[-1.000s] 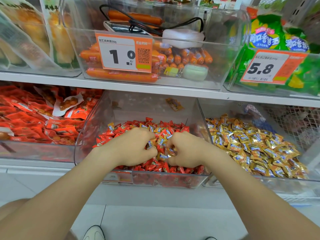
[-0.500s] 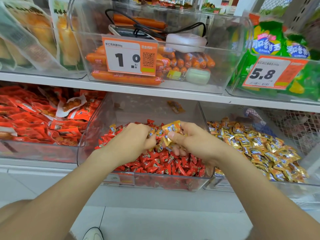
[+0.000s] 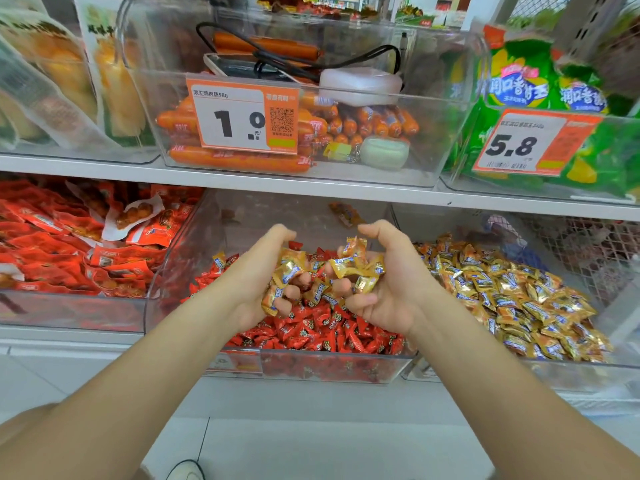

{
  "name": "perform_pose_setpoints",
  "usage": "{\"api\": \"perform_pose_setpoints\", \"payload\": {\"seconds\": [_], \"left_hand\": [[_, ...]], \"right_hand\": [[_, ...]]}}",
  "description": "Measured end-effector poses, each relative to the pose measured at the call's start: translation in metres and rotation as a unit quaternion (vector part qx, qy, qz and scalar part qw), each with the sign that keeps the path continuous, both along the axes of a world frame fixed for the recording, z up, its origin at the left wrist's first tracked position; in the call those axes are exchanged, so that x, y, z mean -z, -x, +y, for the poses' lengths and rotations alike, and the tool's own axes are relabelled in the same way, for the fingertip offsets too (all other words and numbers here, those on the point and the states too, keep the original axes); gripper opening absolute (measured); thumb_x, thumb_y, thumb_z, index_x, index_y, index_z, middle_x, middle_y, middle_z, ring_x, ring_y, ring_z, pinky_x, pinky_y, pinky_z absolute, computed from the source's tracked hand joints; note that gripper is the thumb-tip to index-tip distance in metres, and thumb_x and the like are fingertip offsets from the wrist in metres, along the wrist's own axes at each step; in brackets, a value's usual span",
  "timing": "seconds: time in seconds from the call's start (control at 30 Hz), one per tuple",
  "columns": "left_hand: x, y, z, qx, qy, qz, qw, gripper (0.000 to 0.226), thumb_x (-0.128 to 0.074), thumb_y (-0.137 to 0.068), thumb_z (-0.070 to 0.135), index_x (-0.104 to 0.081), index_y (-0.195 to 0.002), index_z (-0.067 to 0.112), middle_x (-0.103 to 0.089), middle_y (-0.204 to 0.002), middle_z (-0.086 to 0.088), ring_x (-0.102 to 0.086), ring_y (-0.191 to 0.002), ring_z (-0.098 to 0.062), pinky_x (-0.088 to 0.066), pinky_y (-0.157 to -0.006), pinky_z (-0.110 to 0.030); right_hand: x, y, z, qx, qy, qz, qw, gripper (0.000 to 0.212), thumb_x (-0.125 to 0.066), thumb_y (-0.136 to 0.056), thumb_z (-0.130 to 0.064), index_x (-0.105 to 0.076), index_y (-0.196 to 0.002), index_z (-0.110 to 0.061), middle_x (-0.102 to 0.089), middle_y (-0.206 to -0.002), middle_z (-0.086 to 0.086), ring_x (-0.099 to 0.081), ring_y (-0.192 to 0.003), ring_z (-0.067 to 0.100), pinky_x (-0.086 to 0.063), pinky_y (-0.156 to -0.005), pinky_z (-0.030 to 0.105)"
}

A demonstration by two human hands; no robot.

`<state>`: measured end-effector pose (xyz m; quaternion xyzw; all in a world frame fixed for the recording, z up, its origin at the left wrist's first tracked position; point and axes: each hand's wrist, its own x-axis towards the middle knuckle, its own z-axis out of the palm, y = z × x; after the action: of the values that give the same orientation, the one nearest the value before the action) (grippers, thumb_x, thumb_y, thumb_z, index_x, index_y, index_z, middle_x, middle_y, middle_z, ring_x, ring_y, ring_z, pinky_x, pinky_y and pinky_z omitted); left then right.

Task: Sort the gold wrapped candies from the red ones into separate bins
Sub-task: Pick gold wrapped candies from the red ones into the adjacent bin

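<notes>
A: Largest first?
B: White shelf (image 3: 311,188) across the full width. Above it, a clear upper bin (image 3: 450,140) of orange sausages (image 3: 239,161), with a price tag (image 3: 242,116) reading 1.0 on the front. To its right, green bags (image 3: 519,81) behind a second tag (image 3: 530,143) reading 5.8.
A: Below?
B: 3 clear bins side by side. Left bin (image 3: 69,310) stuffed with red snack packets (image 3: 52,237). Middle bin (image 3: 194,244) heaped with red candies (image 3: 329,334). Right bin (image 3: 588,374), just beside it, heaped with gold candies (image 3: 502,292).
A: Hands?
B: 2, both raised over the middle bin, palms facing each other, near but apart. Left hand (image 3: 254,282) cupped, fingers curled round a left gold clutch (image 3: 289,271). Right hand (image 3: 398,289) cupped too, thumb up, fingers curled under a right gold clutch (image 3: 356,265).
A: Spread or pinching?
B: Neither. Gripping several wrapped pieces each, above the red heap.
A: Any gold among the red?
B: A few stray gold pieces (image 3: 219,261) near the heap's left edge, and 1 lone gold piece (image 3: 346,213) lying at the back of the middle bin
</notes>
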<state>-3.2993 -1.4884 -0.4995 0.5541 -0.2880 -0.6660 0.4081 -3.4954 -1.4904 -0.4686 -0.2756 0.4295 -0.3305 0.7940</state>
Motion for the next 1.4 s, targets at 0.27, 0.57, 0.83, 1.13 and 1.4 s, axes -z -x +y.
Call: {"api": "perform_pose_setpoints", "payload": {"seconds": [0.27, 0.57, 0.83, 1.13, 1.4], "left_hand": [[0.005, 0.007, 0.005, 0.080, 0.249, -0.403, 0.877, 0.013, -0.061, -0.104, 0.032, -0.074, -0.105, 0.027, -0.072, -0.070, 0.007, -0.058, -0.052, -0.001, -0.041, -0.050, -0.019], [0.025, 0.008, -0.012, 0.278, 0.281, -0.679, 0.618, 0.042, -0.068, -0.095, 0.055, -0.062, -0.129, 0.031, -0.067, -0.117, 0.002, -0.065, -0.107, -0.026, -0.057, -0.084, -0.042], [0.017, 0.002, -0.011, 0.241, 0.280, -0.644, 0.670, 0.022, -0.061, -0.091, 0.038, -0.043, -0.093, 0.026, -0.058, -0.078, 0.001, -0.056, -0.067, -0.019, -0.043, -0.055, -0.036], [0.014, -0.014, -0.011, 0.149, 0.303, -0.614, 0.714, 0.029, -0.047, -0.097, 0.014, -0.068, -0.096, 0.034, -0.060, -0.078, 0.012, -0.051, -0.054, -0.007, -0.038, -0.055, -0.026], [0.022, -0.018, -0.021, 0.135, 0.300, -0.633, 0.701, 0.026, -0.045, -0.101, 0.014, -0.067, -0.099, 0.028, -0.065, -0.102, 0.001, -0.064, -0.092, -0.025, -0.043, -0.073, -0.033]], "right_hand": [[0.005, -0.001, -0.011, 0.077, -0.030, 0.010, 0.997, 0.017, -0.063, -0.099, -0.020, -0.067, -0.095, -0.003, -0.065, -0.075, 0.012, -0.065, -0.058, 0.017, -0.045, -0.039, 0.017], [0.014, 0.002, -0.017, 0.015, 0.295, 0.347, 0.890, 0.026, -0.059, -0.090, -0.011, -0.083, -0.089, -0.019, -0.071, -0.074, 0.007, -0.049, -0.056, 0.014, -0.035, -0.044, 0.025], [0.038, 0.000, -0.029, -0.162, 0.485, 0.642, 0.571, 0.014, -0.057, -0.095, -0.010, -0.071, -0.093, -0.010, -0.068, -0.083, 0.011, -0.066, -0.072, 0.032, -0.058, -0.068, 0.042], [0.048, -0.003, -0.035, -0.341, 0.446, 0.653, 0.508, 0.041, -0.056, -0.106, -0.045, -0.055, -0.140, -0.023, -0.049, -0.134, 0.007, -0.059, -0.121, 0.034, -0.053, -0.098, 0.054], [0.043, -0.008, -0.037, -0.335, 0.468, 0.670, 0.469, 0.029, -0.062, -0.102, -0.044, -0.062, -0.118, -0.020, -0.060, -0.107, 0.003, -0.063, -0.107, 0.033, -0.052, -0.080, 0.042]]}}
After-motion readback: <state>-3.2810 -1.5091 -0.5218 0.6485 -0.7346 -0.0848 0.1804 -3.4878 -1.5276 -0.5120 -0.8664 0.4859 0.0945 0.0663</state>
